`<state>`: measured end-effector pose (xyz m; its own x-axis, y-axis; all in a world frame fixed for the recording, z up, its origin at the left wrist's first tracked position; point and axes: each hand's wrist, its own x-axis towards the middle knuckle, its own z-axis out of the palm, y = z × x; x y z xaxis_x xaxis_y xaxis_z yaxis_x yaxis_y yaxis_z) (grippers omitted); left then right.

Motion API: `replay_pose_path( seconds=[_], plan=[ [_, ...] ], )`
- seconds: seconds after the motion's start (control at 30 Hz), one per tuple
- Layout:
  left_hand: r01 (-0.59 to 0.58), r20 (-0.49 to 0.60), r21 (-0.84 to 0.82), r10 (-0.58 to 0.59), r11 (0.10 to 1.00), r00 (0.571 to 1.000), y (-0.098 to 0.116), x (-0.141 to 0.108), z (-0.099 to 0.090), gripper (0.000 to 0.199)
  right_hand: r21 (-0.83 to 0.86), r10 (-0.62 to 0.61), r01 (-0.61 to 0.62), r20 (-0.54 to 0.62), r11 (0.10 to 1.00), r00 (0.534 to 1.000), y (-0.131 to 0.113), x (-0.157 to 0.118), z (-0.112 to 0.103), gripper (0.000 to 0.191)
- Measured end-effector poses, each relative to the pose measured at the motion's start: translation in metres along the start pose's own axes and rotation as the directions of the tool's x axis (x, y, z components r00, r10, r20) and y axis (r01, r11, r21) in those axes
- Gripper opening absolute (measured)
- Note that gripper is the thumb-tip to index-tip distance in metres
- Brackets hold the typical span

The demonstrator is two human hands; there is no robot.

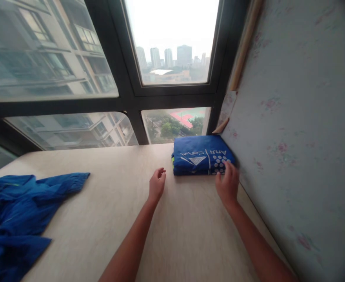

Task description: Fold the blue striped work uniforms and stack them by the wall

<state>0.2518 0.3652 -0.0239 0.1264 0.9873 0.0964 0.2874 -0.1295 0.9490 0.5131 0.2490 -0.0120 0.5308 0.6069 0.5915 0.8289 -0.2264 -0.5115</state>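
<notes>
A folded blue garment [193, 156] with white printed lettering and dots lies at the back right, against the window frame and beside the wall. My right hand [228, 182] is at its front right corner, fingers apart and fingertips at the cloth; whether they press on it is hard to tell. Left of the folded garment, my left hand [157, 183] hovers over the pale surface with its fingers curled but apart, holding nothing. Another blue garment [22, 207], spread out with a ribbed cuff, lies at the far left.
The pale ledge [108, 219] runs up to a dark window frame [128, 92]. A wall with flowered paper [302, 129] closes off the right side. Peeling paper hangs near the back right corner.
</notes>
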Motion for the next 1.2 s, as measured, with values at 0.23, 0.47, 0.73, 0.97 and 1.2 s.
replay_pose_path(
  seconds=[0.23,0.47,0.73,0.97,1.2],
  plan=[
    [0.074,0.067,0.041,-0.077,0.996,0.995,-0.023,-0.141,-0.099,0.031,0.200,-0.142,0.030,0.573,0.979,0.807,-0.093,-0.147,-0.004,0.037],
    [0.267,-0.327,0.537,-0.094,0.801,0.940,-0.039,-0.197,-0.270,0.041,0.160,-0.229,0.164,0.629,0.973,0.743,-0.101,-0.159,-0.014,0.041],
    [0.434,-0.479,0.872,0.206,0.227,0.853,-0.001,-0.182,-0.411,0.057,0.122,-0.218,0.182,0.629,0.976,0.747,-0.099,-0.163,-0.010,0.042],
    [0.783,-0.773,0.560,-0.170,0.269,0.611,0.004,-0.147,-0.506,0.102,0.105,-0.207,0.182,0.629,0.978,0.749,-0.095,-0.163,-0.003,0.038],
    [0.695,-0.764,0.548,-0.059,0.466,0.642,-0.002,-0.144,-0.529,0.044,0.062,-0.175,0.177,0.648,0.982,0.741,-0.096,-0.163,-0.002,0.036]
  ],
)
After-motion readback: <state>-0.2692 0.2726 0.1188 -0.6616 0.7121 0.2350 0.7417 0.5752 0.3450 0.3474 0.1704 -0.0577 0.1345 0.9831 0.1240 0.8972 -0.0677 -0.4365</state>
